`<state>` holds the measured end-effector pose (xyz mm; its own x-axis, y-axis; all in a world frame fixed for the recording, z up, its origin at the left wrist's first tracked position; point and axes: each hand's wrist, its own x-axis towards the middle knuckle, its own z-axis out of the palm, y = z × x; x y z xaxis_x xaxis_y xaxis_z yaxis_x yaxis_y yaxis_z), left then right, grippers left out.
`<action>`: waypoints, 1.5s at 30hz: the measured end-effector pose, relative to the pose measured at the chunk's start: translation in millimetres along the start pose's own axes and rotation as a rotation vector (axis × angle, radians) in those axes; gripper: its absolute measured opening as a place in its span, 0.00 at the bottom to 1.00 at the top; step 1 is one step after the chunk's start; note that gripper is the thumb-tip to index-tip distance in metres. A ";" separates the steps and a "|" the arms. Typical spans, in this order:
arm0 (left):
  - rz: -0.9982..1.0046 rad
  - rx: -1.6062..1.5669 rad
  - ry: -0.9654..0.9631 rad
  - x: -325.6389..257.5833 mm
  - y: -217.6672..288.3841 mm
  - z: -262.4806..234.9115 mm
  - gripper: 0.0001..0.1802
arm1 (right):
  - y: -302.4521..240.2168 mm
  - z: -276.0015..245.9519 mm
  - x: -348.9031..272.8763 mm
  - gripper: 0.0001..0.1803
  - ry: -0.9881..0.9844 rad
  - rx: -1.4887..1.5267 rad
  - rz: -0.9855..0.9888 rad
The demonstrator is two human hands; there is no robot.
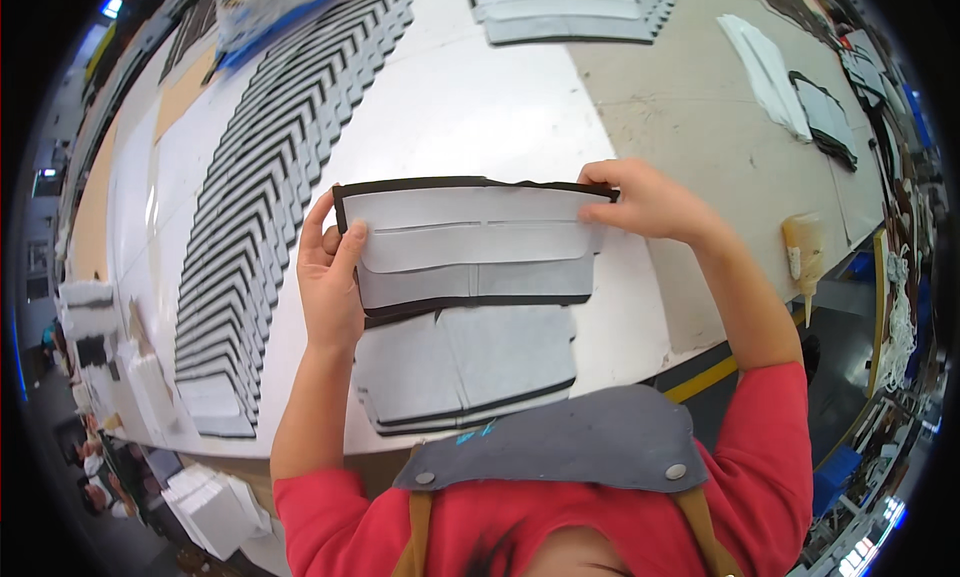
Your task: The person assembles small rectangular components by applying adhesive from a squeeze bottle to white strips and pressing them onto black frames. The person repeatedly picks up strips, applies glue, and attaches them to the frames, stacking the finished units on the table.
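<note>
Head view, looking down on a white worktable [500, 107]. Hidden or unclear: the palm of the left hand [330, 277] lies behind the grey panel [470, 247], so only the thumb on the front face and fingertips curling over the left edge show; the fingertips of the right hand [645, 202] are partly covered by the panel's upper right corner; the small stack of like panels [465, 367] beneath is cut off along its top by the held piece and at its bottom by the grey apron bib [560, 442]; the blurred blue-and-white object [270, 12] at 11 o'clock cannot be identified, possibly a wrapped bundle. Pose: both forearms rise from the lower edge, red sleeves pushed to the elbow; the left hand is closed on the panel's left edge, thumb pressed flat on its face; the right hand pinches the top right corner, wrist bent inward. The panel, grey with a dark border and a curved flap seam, is held level above the table at picture centre, just over the small stack. At 9 to 11 o'clock a long fanned row of panels [270, 197] curves across the table; at 12 o'clock a second stack [570, 12]; at 3 o'clock an amber glue bottle [803, 252] by the table edge.
</note>
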<state>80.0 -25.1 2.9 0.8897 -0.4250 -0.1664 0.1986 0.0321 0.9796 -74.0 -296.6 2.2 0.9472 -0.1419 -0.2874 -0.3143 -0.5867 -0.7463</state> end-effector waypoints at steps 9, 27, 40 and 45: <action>0.218 0.281 -0.218 162.8 -14.3 94.7 0.28 | 78.1 -127.9 95.0 0.13 0.526 0.424 0.129; 0.552 0.829 -0.089 245.3 -41.0 162.0 0.28 | 150.7 -147.5 165.1 0.24 0.975 0.059 0.095; 0.647 1.282 -0.054 240.5 -35.7 173.6 0.14 | 159.6 -130.9 159.4 0.11 1.051 -0.685 -0.010; 0.723 0.985 -0.009 240.0 -32.0 139.4 0.15 | 145.6 -160.7 102.6 0.16 1.015 -0.611 0.147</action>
<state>229.9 -254.3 -52.7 0.6623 -0.5994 0.4495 -0.7407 -0.4337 0.5132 -12.5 -524.7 -39.5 0.6079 -0.6435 0.4652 -0.6022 -0.7555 -0.2581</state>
